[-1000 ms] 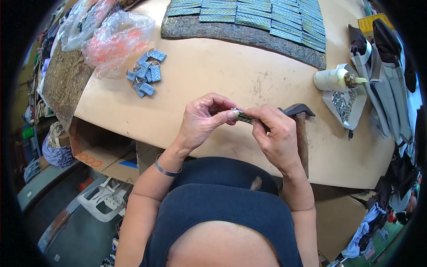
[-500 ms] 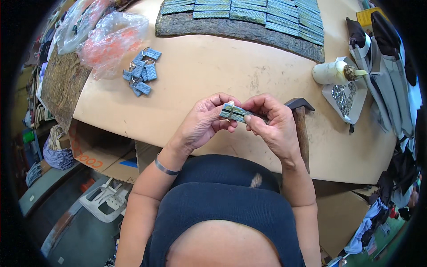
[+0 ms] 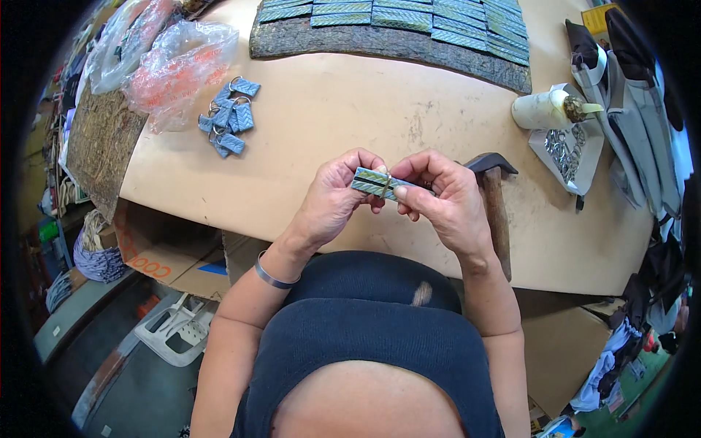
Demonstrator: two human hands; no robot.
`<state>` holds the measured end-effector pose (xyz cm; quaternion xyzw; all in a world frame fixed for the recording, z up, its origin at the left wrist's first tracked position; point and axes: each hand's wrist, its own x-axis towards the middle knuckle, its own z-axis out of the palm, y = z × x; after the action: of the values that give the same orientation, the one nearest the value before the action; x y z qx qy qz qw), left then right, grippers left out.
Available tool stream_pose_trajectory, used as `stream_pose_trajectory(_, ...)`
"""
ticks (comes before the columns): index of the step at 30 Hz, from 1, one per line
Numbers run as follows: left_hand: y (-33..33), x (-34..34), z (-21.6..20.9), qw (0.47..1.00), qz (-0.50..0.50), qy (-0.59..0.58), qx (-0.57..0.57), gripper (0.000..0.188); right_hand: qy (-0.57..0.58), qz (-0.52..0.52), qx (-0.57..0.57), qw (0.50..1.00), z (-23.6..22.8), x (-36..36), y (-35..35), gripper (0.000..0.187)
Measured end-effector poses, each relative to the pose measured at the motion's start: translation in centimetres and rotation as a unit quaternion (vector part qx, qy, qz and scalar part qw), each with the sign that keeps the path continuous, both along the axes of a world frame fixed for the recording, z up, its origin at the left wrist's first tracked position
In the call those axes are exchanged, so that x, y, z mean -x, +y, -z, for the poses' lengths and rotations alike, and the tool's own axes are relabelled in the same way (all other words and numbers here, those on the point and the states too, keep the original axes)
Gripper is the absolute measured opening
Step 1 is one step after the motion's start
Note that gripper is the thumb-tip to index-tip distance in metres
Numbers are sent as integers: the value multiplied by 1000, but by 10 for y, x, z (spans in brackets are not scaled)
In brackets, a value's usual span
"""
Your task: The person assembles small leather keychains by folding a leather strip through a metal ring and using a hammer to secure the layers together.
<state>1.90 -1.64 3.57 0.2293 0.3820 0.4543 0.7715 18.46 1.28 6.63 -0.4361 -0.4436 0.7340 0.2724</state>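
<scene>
Between my two hands, over the table's front part, is a narrow blue-green woven strip (image 3: 367, 179) with a dark slit along its length. A metal ring (image 3: 388, 185) encircles the strip near its middle. My left hand (image 3: 330, 196) pinches the strip's left end, the thumb hidden partly behind it. My right hand (image 3: 447, 198) grips the other end, thumb on top by the ring and fingers curled behind. Beside the right wrist lies a hammer (image 3: 494, 219) with a wooden handle and black head.
Several blue woven key fobs (image 3: 230, 120) with rings lie in a pile at left, near a clear plastic bag (image 3: 186, 69). Woven strips (image 3: 401, 16) cover a dark mat (image 3: 380, 45) at the back. A white bottle (image 3: 537, 111) leans on a tray (image 3: 540, 146) of metal rings.
The ring now sits farther right along the strip, toward my right thumb; before, it was closer to the left end. My hands shifted slightly to the left with the strip.
</scene>
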Motion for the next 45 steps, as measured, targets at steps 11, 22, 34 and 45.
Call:
stream_pose_trajectory(11,-1,-3,-4,999,11,-31,35,14,-6,39,-22,999,5,1,-2,15)
stream_pose_trajectory(22,5,10,-4,995,83,-47,26,17,24,24,4,999,2,-1,0,12)
stream_pose_trajectory(34,-1,-12,-11,976,-97,120,-154,14,-32,97,-272,957,7,1,-12,15)
stream_pose_trajectory(45,3,-13,-17,983,-104,93,-115,18,-61,120,-223,966,6,4,-11,7)
